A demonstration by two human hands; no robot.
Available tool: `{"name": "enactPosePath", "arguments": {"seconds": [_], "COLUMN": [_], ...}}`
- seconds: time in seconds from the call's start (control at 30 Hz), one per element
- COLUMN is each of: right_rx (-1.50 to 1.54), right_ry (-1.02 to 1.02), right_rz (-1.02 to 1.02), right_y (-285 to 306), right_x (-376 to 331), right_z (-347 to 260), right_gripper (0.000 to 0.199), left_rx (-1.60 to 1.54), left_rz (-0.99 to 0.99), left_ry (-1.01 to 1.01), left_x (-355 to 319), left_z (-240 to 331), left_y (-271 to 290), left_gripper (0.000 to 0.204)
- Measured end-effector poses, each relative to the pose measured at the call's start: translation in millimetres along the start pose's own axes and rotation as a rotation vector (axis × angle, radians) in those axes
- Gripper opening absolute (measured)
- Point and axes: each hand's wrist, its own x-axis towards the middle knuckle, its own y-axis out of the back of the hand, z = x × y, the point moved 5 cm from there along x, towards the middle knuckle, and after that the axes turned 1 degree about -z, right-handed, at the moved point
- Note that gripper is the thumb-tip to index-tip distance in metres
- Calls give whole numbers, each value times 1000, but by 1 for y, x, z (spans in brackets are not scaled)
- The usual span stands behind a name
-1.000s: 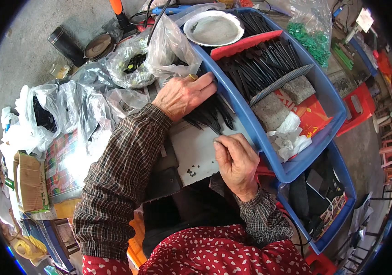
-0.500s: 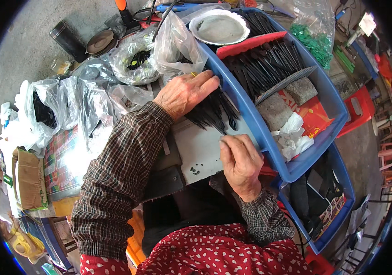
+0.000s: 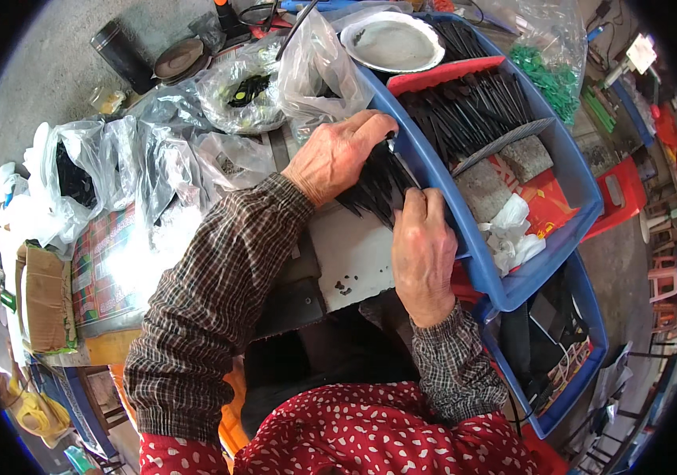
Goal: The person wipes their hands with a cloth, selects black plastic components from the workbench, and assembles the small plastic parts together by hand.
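The bare left hand (image 3: 338, 158) bends over slim black sticks (image 3: 376, 186) heaped on the white tabletop (image 3: 354, 247); the bare right hand (image 3: 424, 249) bunches its fingertips at their near ends, by the left edge of the blue plastic bin (image 3: 548, 257). Whether either pinches any, I cannot tell.

Pale flat table (image 3: 354, 245): open passage at near edge, between checked-fabric left sleeve (image 3: 224, 277) and bare right hand (image 3: 424, 257); small dark crumbs (image 3: 345, 283) within. Right edge: wall of blue plastic bin (image 3: 505, 297) blocks. Far edge: translucent crumpled plastic bags (image 3: 323, 75) obstruct. Between bare left hand (image 3: 337, 154) and right: slender black pieces (image 3: 374, 190) fill the gap.
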Motion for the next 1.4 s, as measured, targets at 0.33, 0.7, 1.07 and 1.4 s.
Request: {"name": "enactPosePath", "arguments": {"seconds": [0.33, 0.7, 1.07, 1.4], "right_rx": [38, 213, -26, 102], "right_ry": [139, 51, 172, 135], "right_rz": [163, 37, -60, -54], "right_y": [-1, -4, -3, -3], "right_x": [-1, 11, 29, 30], "right_z": [10, -2, -10, -7], "right_gripper": [34, 21, 10, 12], "left_rx": [-90, 125, 316, 332], "left_rz": [16, -239, -177, -79], "left_ry": [59, 138, 214, 300], "left_x": [-26, -106, -171, -203], "left_z": [41, 86, 90, 83], "left_y": [48, 96, 129, 144], "left_gripper": [45, 46, 47, 45]}}
